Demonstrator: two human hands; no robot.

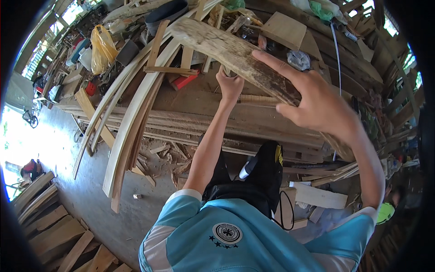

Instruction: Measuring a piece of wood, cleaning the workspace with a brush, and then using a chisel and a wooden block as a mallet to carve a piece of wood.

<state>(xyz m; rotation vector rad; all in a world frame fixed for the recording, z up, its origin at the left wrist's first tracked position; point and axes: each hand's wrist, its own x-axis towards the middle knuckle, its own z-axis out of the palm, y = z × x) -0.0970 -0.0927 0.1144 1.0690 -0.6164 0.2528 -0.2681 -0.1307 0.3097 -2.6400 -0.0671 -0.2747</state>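
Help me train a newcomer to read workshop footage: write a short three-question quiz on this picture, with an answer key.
1. Multiple choice: What is the right hand touching?
A) A red object
B) A weathered plank
C) A black cord

2. True or false: The yellow plastic bag is left of the plank in the picture.

3. Short answer: Which hand is curled closed just below the plank's near edge?

Key:
1. B
2. True
3. The left hand; anything inside its grip is mostly hidden.
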